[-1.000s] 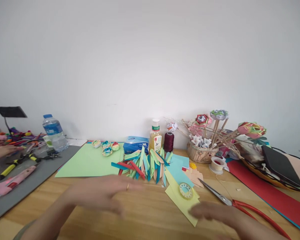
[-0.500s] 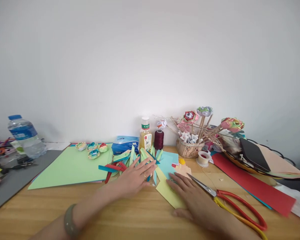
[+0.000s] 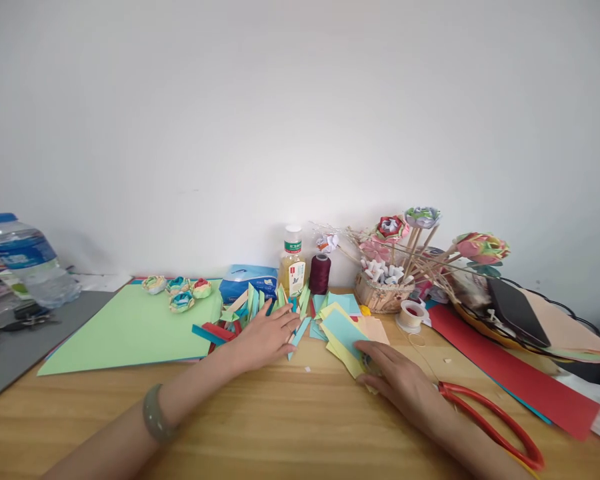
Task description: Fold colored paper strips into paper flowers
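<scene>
My left hand [image 3: 267, 338] lies with fingers spread over a heap of cut paper strips [image 3: 254, 301] in green, blue, red and cream. A jade-coloured bangle [image 3: 156, 413] circles that wrist. Nearer the middle right, my right hand [image 3: 403, 379] curls at the lower edge of some yellow paper pieces [image 3: 341, 355] and a light blue paper piece [image 3: 343, 329]. Between its thumb and fingers shows a small, greyish round thing that I cannot make out. The scissors [image 3: 500, 417] lie partly under my right forearm, their red handle showing.
Behind the strips stand a blue tissue pack [image 3: 247, 281], a bottle [image 3: 293, 263] and a maroon thread spool [image 3: 320, 275]. A basket [image 3: 380, 297] holds paper flowers on sticks. Green sheets [image 3: 125, 327] carry several paper rosettes. Right are a white spool [image 3: 411, 315] and red paper [image 3: 510, 367].
My right hand has drawn back to the right and curled from a flatter pose. More of the yellow and blue pieces shows, and the scissor blades are now hidden. The view has shifted slightly.
</scene>
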`<state>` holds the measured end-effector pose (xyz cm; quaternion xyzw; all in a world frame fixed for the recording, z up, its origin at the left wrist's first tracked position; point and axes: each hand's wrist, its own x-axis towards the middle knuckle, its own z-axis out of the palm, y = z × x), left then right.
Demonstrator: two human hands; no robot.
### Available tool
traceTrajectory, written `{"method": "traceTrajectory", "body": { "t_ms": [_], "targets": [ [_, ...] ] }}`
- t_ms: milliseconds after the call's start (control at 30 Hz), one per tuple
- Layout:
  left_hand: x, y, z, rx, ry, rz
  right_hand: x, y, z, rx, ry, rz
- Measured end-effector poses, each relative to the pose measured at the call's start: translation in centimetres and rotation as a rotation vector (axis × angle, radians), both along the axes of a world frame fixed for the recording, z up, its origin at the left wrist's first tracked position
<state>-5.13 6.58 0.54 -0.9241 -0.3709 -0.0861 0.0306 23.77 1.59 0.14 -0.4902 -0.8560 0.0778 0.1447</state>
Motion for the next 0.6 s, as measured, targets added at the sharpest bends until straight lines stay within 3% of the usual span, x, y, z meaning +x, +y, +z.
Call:
{"method": "traceTrajectory", "body": {
  "t_ms": [167, 367, 533, 600],
  "targets": [
    [1.4, 0.6, 0.6, 0.064, -0.061, 0.000, 0.2, -0.4, -0.5, 0.021, 0.008, 0.035],
    [4.7, 3.5, 0.1, 0.100, -0.022, -0.069, 0.8, -0.3, -0.3, 0.130, 0.078, -0.087],
    [3.7, 3.2, -0.4, 0.111, -0.033, 0.018, 4.6, 0.0, 0.6, 0.191, 0.031, -0.231],
    [3.2, 2.7, -0.3, 0.115, -0.037, 0.051, 5.9, 0.3, 0.9, 0.190, 0.038, -0.220]
  ]
}}
